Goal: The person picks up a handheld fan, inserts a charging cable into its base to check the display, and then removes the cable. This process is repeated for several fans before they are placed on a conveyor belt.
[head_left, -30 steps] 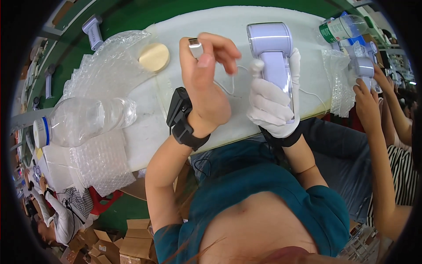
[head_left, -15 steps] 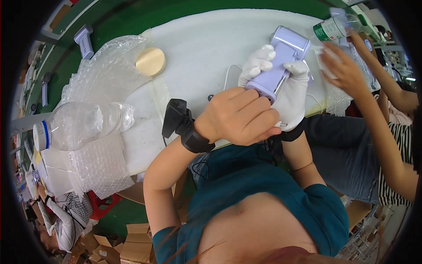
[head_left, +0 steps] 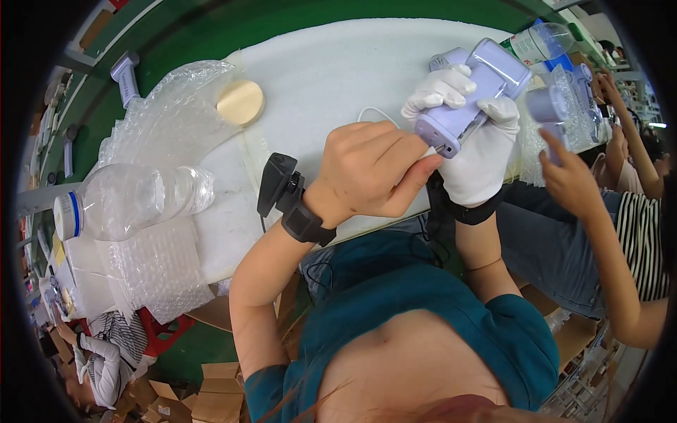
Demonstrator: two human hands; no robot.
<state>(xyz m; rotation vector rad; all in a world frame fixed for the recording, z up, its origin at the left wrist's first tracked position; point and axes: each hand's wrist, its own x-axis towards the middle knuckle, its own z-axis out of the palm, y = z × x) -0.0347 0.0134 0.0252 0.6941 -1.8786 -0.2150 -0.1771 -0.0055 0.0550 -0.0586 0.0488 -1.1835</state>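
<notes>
"What differs from half a second ago?"

"The white plug (head_left: 431, 151) pinched in my bare left grip (head_left: 377, 169) has gone from below the lavender handheld device (head_left: 483, 88) to its lower end; whether it is seated, I cannot tell. My white-gloved right grip (head_left: 479, 151) wraps around the device, tilted over the right part of the white tabletop (head_left: 317, 70)."

"And the surface and room?"

"Bubble wrap (head_left: 166, 120) and a cream disc (head_left: 240, 102) lie at left. A co-worker's hand (head_left: 574, 185) is near, at right. The floor (head_left: 185, 349) is green."

"Containers?"

"A clear bottle (head_left: 130, 199) on its side at left; a green-labelled bottle (head_left: 539, 44) at far right; open cardboard boxes (head_left: 220, 396) below, contents unclear."
</notes>
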